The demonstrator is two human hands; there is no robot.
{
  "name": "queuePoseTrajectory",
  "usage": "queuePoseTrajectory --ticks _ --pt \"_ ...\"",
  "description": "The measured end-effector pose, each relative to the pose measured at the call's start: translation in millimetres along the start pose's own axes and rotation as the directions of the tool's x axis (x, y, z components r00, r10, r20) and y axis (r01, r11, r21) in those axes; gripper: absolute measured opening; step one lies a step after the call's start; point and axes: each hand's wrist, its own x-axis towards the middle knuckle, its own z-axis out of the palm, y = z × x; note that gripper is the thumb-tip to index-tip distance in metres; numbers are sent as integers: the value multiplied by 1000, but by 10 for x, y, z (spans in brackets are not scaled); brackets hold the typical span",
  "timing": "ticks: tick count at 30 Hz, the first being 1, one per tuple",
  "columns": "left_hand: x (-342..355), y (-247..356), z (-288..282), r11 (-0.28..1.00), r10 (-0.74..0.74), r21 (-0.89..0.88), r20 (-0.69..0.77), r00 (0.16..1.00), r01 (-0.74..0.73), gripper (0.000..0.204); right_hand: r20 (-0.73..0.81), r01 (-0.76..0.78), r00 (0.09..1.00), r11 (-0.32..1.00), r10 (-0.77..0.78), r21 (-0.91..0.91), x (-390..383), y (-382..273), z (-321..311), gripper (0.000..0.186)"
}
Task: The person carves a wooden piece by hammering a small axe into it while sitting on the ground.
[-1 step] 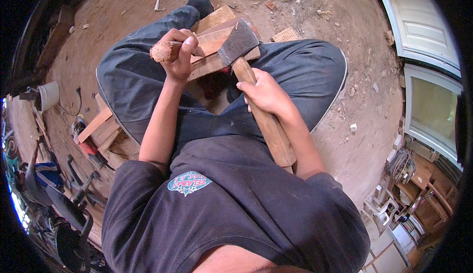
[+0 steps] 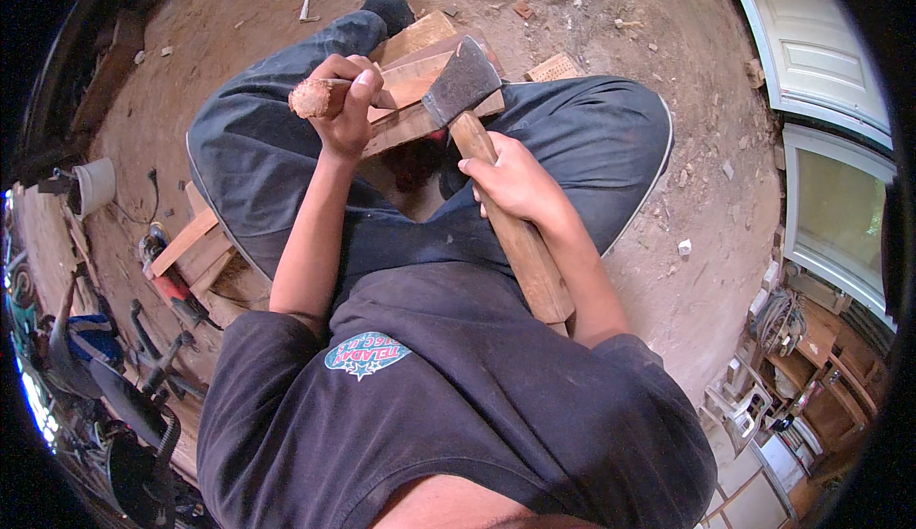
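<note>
My left hand is closed around a wooden tool handle with a pale, battered end turned toward me. It looks like a chisel's handle, but its far end is hidden. My right hand grips the wooden handle of an axe, whose dark steel head is raised over the boards and apart from the tool handle. The axe handle slants down to the right across my lap. Between my legs lies a wooden board, next to my left hand, with other wood pieces behind it.
Sitting on a dirt floor, I have both legs bent around the wood. A red power tool and a plank lie left of my knee. A white bucket stands farther left. Framed panels lean at the right, and small debris dots the floor.
</note>
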Motion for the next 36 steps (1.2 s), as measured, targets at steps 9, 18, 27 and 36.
queuePoseTrajectory --ticks 9,18,27,36 --pt "44 -75 -49 1000 -29 7 -17 999 29 16 -16 14 1000 1000 -14 -2 -25 -38 11 20" --pt "56 -108 -14 976 -108 179 -77 991 120 18 -11 43 999 988 -41 148 -62 -95 4 22" --pt "185 -68 104 929 -30 370 47 998 11 13 -267 361 906 929 -327 87 -892 -1022 99 23" --pt "277 -34 190 892 102 426 142 985 -154 25 -218 288 890 866 -399 -410 -732 -1199 355 32"
